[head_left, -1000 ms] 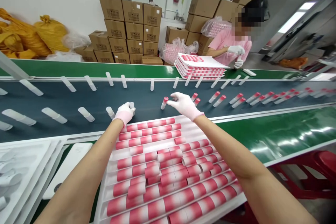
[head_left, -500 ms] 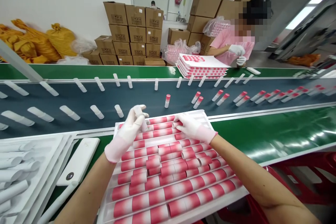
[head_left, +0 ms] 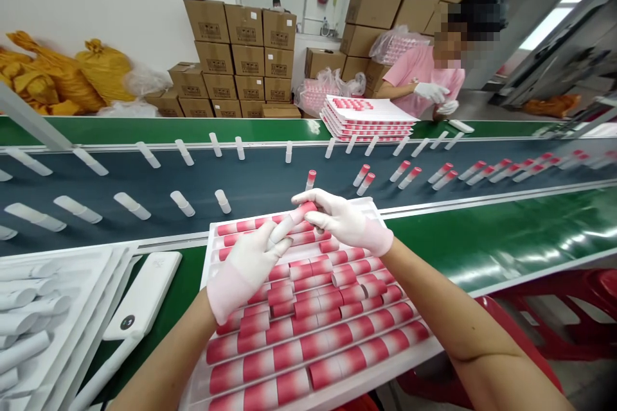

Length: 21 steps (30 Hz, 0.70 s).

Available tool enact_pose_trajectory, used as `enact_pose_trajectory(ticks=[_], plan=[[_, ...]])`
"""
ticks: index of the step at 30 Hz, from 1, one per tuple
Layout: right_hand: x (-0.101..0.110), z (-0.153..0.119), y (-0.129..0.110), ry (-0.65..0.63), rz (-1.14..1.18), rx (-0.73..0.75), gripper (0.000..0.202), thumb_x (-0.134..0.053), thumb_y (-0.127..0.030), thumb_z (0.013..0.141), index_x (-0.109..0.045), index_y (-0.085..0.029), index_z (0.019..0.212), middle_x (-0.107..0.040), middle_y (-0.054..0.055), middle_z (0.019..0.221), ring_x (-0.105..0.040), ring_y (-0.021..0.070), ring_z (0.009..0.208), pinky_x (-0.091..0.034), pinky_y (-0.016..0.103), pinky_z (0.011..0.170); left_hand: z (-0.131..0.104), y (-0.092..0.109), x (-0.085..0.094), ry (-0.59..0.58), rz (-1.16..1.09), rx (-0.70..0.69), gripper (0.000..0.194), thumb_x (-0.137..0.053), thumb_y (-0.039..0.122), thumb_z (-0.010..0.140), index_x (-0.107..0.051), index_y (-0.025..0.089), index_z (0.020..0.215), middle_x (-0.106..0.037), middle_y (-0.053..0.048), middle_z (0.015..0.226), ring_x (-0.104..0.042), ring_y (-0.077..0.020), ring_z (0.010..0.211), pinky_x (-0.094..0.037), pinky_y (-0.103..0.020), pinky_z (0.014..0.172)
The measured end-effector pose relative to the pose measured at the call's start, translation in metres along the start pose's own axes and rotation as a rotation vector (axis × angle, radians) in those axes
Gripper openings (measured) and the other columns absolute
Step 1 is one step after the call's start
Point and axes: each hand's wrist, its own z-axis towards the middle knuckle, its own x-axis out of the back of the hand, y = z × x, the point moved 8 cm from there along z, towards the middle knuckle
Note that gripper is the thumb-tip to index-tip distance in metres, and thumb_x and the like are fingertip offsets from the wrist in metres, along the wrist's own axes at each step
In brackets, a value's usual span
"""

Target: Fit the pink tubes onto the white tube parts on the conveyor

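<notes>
Both of my white-gloved hands meet above the far part of a white tray [head_left: 206, 270]. My left hand [head_left: 250, 266] grips a white tube [head_left: 283, 228], tilted up to the right. At the tube's upper end, my right hand [head_left: 343, 221] pinches a short pink-and-white paper sleeve [head_left: 303, 210] between thumb and fingers. The sleeve touches the tube; whether it fits over the end is hidden by the fingers. Rows of similar pink-and-white sleeves [head_left: 287, 363] fill the tray below, several lying loose on top.
Beyond the tray runs a dark conveyor belt [head_left: 260, 189] with standing white tubes [head_left: 222, 201] and pink-topped tubes [head_left: 400, 171]. Stacked trays of white tubes [head_left: 29, 321] and a white power bank-like device [head_left: 144, 295] lie left. A co-worker [head_left: 414, 74] sits opposite. Red stools [head_left: 544, 327] stand right.
My right hand has lifted a sleeve from the tray and moved up. My left hand has lowered and tilted the white tube, bringing the two together.
</notes>
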Motion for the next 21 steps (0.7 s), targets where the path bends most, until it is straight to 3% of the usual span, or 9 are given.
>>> enact_pose_trajectory(ticks=[7, 10, 15, 17, 18, 21], plan=[[-0.008, -0.002, -0.005, -0.141, -0.074, 0.075, 0.021, -0.058, -0.024, 0.095, -0.063, -0.022, 0.115, -0.07, 0.003, 0.114, -0.065, 0.0188, 0.105, -0.052, 0.034, 0.094, 0.009, 0.01, 0.004, -0.108, 0.073, -0.072, 0.042, -0.056, 0.052, 0.09, -0.07, 0.027, 0.12, -0.071, -0.003, 0.086, -0.068, -0.0255, 0.081, -0.051, -0.031, 0.068], [-0.022, -0.002, 0.009, -0.092, 0.034, 0.005, 0.019, -0.059, -0.03, 0.096, -0.063, -0.022, 0.113, -0.07, 0.002, 0.107, -0.066, 0.0172, 0.098, -0.053, 0.031, 0.087, 0.014, 0.012, -0.001, -0.091, 0.182, -0.083, 0.042, -0.054, 0.05, 0.091, -0.067, 0.027, 0.124, -0.071, -0.005, 0.089, -0.069, -0.0254, 0.081, -0.05, -0.031, 0.068], [-0.032, 0.001, 0.028, 0.06, 0.188, -0.228, 0.011, -0.062, -0.03, 0.09, -0.063, -0.021, 0.096, -0.067, -0.002, 0.08, -0.061, 0.0124, 0.068, -0.05, 0.025, 0.062, 0.022, 0.002, -0.019, -0.07, 0.29, 0.033, 0.042, -0.044, 0.046, 0.098, -0.058, 0.022, 0.13, -0.068, -0.006, 0.078, -0.067, -0.0256, 0.067, -0.046, -0.032, 0.058], [-0.015, 0.009, 0.033, 0.113, 0.084, -0.284, 0.014, -0.065, -0.033, 0.087, -0.065, -0.02, 0.092, -0.066, -0.003, 0.074, -0.058, 0.0121, 0.063, -0.047, 0.024, 0.058, 0.029, 0.003, -0.013, -0.031, 0.328, -0.015, 0.042, -0.055, 0.04, 0.093, -0.055, 0.022, 0.131, -0.069, -0.009, 0.097, -0.07, -0.0272, 0.083, -0.052, -0.035, 0.069], [0.001, 0.015, 0.037, 0.176, -0.019, -0.303, 0.016, -0.066, -0.035, 0.086, -0.065, -0.02, 0.09, -0.066, -0.003, 0.073, -0.058, 0.0125, 0.063, -0.046, 0.024, 0.059, 0.033, 0.004, -0.002, 0.032, 0.357, -0.058, 0.05, -0.065, 0.035, 0.087, -0.053, 0.022, 0.134, -0.067, -0.011, 0.112, -0.069, -0.0296, 0.099, -0.054, -0.038, 0.082], [0.062, 0.032, 0.065, 0.427, -0.405, -0.449, 0.017, -0.064, -0.037, 0.087, -0.064, -0.02, 0.088, -0.072, 0.0, 0.077, -0.063, 0.015, 0.076, -0.047, 0.024, 0.068, 0.047, -0.009, 0.059, 0.388, 0.344, -0.059, 0.084, -0.081, 0.022, 0.067, -0.046, 0.023, 0.143, -0.044, -0.016, 0.148, -0.044, -0.0397, 0.138, -0.039, -0.05, 0.115]])
